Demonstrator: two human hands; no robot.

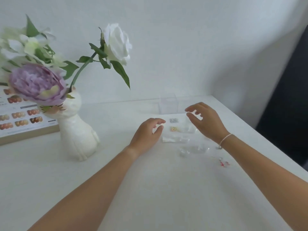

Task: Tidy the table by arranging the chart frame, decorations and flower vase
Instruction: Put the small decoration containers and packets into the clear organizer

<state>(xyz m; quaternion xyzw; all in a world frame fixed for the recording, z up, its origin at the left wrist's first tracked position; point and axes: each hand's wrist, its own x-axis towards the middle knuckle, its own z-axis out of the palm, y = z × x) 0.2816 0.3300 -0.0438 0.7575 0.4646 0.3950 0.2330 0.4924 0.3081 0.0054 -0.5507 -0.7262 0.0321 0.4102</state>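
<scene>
A white cat-shaped flower vase (78, 135) stands at the left of the white table (150, 189), holding a purple peony and white roses. Behind it a wood-edged chart frame (21, 119) with rows of small coloured samples leans at the far left. Small clear packets of decorations (176, 130) lie in the middle right, one silver, one gold. My left hand (146, 132) hovers just left of the packets, fingers curled and apart, empty. My right hand (204, 120) hovers above them, fingers spread, empty. A red-and-white charm (223, 162) lies near my right forearm.
A clear plastic box (168, 105) stands at the back of the table against the white wall. A dark chair or panel (290, 100) sits beyond the table's right edge. More clear packets (193, 149) lie under my right wrist.
</scene>
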